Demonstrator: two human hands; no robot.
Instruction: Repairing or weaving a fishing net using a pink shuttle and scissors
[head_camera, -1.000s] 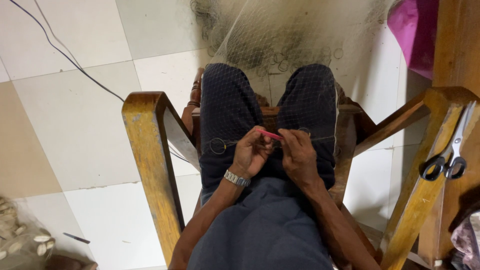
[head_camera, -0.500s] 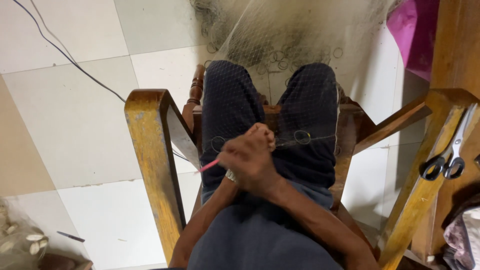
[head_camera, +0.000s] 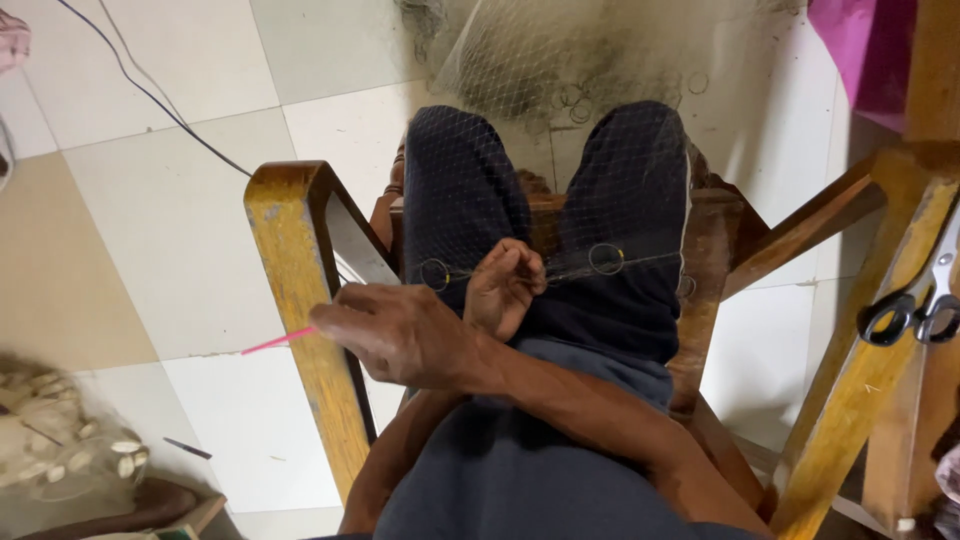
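1. Left of centre in the frame, I see my right hand (head_camera: 400, 335), crossed over to that side, closed around a thin pink netting needle (head_camera: 275, 341) whose tip points toward the left edge. It looks light and stiff; I judge that a pinch near its hidden end suits it best.
2. At centre, my left hand (head_camera: 505, 290) has its fingers curled, pinching the fishing net (head_camera: 560, 120) at the cord that runs across my lap.
3. Centre to upper right, that net drapes over both knees and onto the floor. I judge it soft, limp and easily snagged, best taken at the cord or its metal rings (head_camera: 606, 259).
4. Far right, black-handled scissors (head_camera: 915, 305) hang on the wooden frame (head_camera: 880, 330).
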